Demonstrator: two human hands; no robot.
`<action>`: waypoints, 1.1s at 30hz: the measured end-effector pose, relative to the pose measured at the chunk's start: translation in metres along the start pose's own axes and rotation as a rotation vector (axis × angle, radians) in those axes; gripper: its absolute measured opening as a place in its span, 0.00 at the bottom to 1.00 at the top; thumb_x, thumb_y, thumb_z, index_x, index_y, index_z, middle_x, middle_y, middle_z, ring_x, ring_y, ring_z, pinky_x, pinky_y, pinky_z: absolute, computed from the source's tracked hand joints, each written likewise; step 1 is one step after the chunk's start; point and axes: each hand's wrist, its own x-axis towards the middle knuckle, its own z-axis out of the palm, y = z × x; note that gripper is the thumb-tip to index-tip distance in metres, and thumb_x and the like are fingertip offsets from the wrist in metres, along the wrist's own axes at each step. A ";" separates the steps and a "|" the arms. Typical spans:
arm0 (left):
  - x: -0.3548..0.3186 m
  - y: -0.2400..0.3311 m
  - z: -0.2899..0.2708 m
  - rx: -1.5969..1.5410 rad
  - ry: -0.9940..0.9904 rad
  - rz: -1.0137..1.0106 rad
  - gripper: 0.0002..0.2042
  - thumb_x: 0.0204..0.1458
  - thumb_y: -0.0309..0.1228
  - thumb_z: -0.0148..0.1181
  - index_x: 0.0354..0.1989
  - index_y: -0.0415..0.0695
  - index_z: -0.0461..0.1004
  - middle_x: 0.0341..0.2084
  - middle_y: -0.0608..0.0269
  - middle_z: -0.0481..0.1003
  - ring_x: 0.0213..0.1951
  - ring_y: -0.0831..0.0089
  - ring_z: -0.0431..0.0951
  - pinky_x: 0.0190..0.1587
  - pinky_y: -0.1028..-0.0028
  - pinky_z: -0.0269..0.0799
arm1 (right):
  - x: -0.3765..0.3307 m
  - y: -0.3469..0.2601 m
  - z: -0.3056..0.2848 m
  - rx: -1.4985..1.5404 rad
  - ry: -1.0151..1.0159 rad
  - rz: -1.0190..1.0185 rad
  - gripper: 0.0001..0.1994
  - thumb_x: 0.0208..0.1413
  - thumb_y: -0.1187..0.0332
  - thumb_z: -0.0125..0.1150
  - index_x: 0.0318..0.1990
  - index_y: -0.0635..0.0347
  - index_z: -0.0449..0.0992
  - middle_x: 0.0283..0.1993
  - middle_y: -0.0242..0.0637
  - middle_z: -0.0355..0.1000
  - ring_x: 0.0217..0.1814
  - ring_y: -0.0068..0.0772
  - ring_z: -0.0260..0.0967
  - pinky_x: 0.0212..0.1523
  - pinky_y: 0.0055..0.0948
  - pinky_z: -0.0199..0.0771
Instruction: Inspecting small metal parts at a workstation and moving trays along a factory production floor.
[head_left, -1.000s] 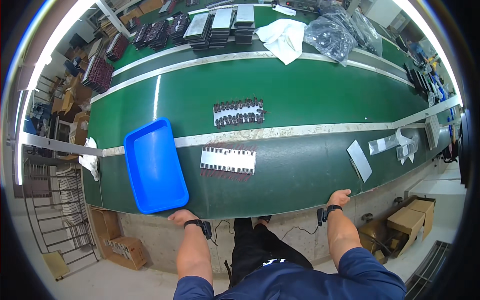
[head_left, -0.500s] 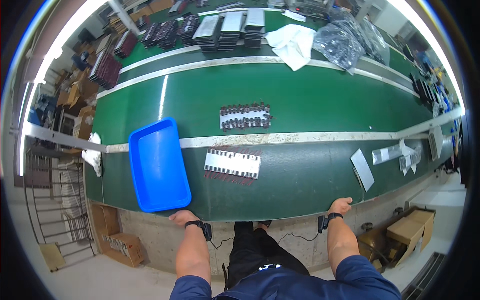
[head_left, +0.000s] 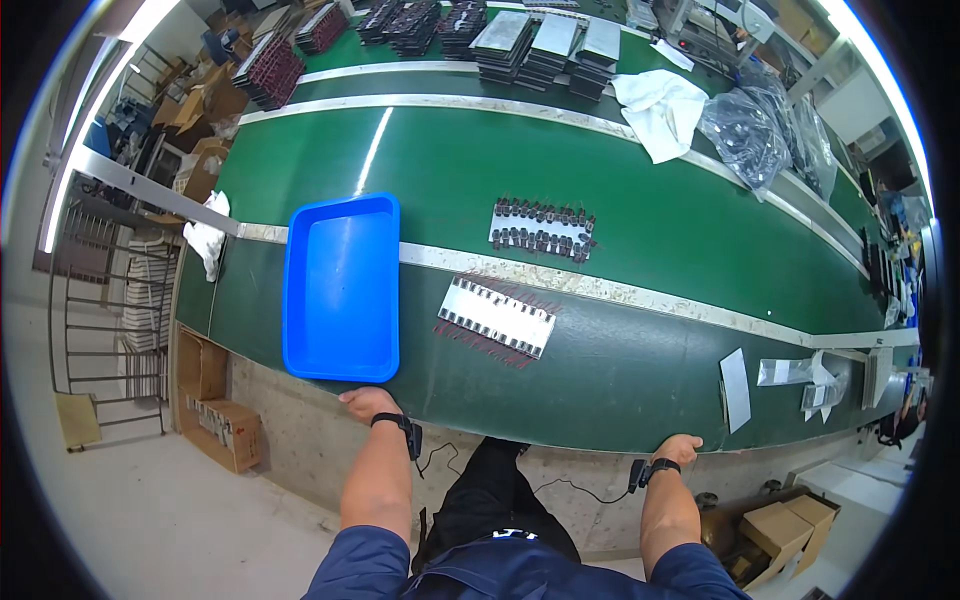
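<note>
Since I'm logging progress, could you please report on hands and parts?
Left hand, right hand at near edge of bench. Red-fringed white panel beyond them. Blue tray by left hand.

Tray (head_left: 342,290) left of near panel (head_left: 497,318) on workbench (head_left: 620,370); second panel (head_left: 541,229) behind; panel stacks (head_left: 547,50) farther back.

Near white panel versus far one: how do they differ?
The near panel lies on the dark green strip; the far panel on the brighter green surface beyond the pale rail. The near panel shows more bare white; bulkier dark parts crowd the far panel. Both carry two rows of dark parts.
</note>
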 end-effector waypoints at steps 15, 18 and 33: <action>0.002 0.000 0.001 0.035 0.034 0.013 0.36 0.69 0.44 0.21 0.40 0.22 0.75 0.43 0.22 0.74 0.49 0.31 0.73 0.58 0.45 0.68 | -0.011 -0.011 -0.008 -0.026 -0.034 0.089 0.38 0.65 0.44 0.33 0.56 0.79 0.69 0.58 0.68 0.69 0.58 0.65 0.70 0.62 0.51 0.68; 0.001 0.002 -0.001 0.037 0.005 0.004 0.36 0.69 0.44 0.21 0.42 0.22 0.75 0.44 0.23 0.73 0.50 0.32 0.73 0.59 0.46 0.67 | -0.007 -0.008 -0.005 -0.003 -0.041 0.079 0.38 0.65 0.44 0.33 0.57 0.79 0.69 0.58 0.68 0.69 0.58 0.65 0.69 0.62 0.51 0.68; -0.005 0.004 -0.001 0.071 0.060 0.004 0.37 0.69 0.46 0.23 0.40 0.23 0.76 0.42 0.26 0.76 0.48 0.33 0.75 0.58 0.46 0.70 | -0.018 -0.013 -0.011 -0.030 -0.037 0.049 0.38 0.65 0.42 0.33 0.57 0.77 0.68 0.57 0.67 0.70 0.56 0.66 0.71 0.59 0.53 0.70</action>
